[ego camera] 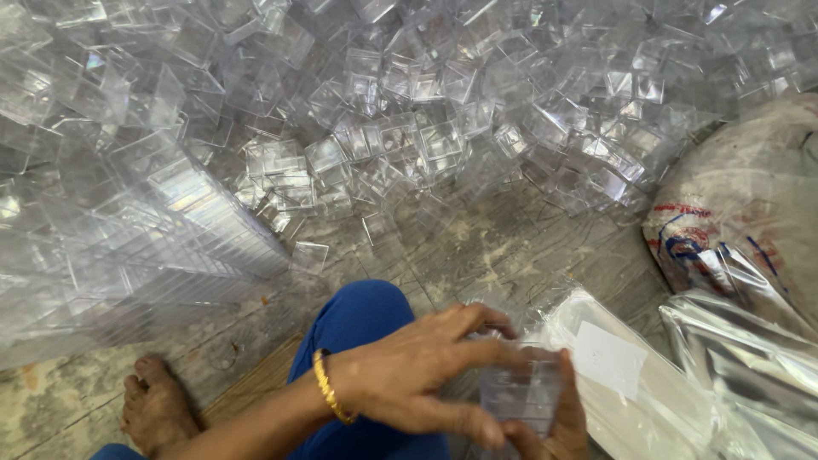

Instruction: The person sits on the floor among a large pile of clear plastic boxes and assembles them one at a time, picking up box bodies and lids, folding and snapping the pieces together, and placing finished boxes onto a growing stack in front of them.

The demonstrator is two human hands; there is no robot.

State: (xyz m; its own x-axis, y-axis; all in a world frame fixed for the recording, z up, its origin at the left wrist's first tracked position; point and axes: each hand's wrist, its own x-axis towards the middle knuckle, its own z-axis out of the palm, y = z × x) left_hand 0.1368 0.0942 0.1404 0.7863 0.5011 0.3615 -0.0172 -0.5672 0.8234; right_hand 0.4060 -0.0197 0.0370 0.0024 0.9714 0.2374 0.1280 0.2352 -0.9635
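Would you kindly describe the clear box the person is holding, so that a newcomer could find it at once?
Start from the huge heap of clear plastic boxes across the top, then drop to the blue-clad knee at the bottom. Just right of it, the left hand with a gold bangle and the right hand grip one clear box. It alone is held; the others lie loose on the floor.

A worn, stained floor of grey slabs carries everything here. A huge heap of clear plastic boxes covers it across the whole upper part of the frame, with one stray clear box lying apart at its lower edge. At the left, long stacked rows of nested clear boxes rest on it. A white woven sack sits at the right edge, and shiny clear plastic bags lie in the lower right. A bare foot rests at lower left.
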